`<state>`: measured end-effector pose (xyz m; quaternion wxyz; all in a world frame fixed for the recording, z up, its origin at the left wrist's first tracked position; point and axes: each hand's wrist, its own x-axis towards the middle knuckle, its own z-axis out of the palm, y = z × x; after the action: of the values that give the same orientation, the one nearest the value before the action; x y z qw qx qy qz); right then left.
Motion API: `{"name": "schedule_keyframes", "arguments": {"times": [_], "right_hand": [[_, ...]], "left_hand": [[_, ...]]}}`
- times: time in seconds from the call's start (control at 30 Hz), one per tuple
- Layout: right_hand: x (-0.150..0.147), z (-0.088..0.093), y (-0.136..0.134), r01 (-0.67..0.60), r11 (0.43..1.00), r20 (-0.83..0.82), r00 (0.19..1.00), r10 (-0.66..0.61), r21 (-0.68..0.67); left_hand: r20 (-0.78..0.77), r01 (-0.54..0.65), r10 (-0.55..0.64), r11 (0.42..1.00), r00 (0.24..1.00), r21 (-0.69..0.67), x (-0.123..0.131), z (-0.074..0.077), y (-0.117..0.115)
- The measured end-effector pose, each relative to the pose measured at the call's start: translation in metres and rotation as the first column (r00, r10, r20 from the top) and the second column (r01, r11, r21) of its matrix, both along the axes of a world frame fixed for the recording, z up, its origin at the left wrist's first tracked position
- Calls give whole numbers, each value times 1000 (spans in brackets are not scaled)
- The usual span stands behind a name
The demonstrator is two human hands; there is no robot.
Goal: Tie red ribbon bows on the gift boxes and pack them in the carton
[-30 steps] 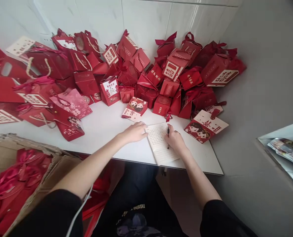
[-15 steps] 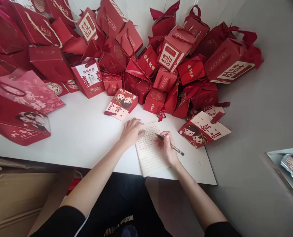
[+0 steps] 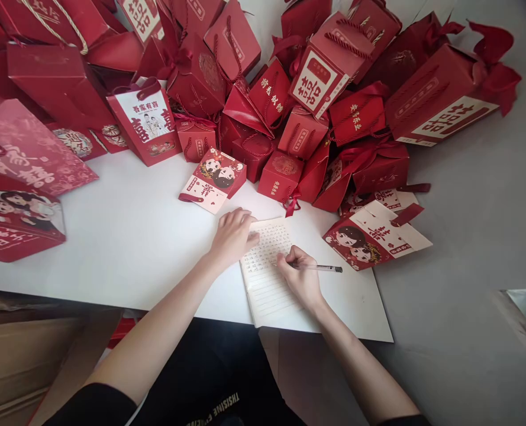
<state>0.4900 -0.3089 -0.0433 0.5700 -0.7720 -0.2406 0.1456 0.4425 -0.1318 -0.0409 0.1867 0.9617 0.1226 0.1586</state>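
Both bare forearms are reaching forward from black sleeves and converging. The left hand (image 3: 232, 235) is lying flat, palm down, fingers together. The right hand (image 3: 299, 276) is curling closed, fingertips seemingly pinching, thumb side hidden.

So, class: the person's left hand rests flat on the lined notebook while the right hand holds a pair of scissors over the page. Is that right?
Not quite. The head view shows the right hand holding a pen, not scissors. The left hand does rest flat on the lined notebook.
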Motion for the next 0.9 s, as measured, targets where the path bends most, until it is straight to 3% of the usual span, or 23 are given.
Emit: {"name": "schedule_keyframes", "arguments": {"times": [0.2,0.77,0.9], "right_hand": [[0,0,0,-16,999,69,997,19,-34],[-1,1,1,9,1000,68,998,-7,-27],[-2,7,0,79,994,-29,997,-77,79]], "left_hand": [[-19,-8,8,1000,1000,-11,-1,1,-1],[-1,-13,13,1000,1000,-10,-1,-1,-1],[8,-7,8,1000,1000,-24,-1,-2,0]]}}
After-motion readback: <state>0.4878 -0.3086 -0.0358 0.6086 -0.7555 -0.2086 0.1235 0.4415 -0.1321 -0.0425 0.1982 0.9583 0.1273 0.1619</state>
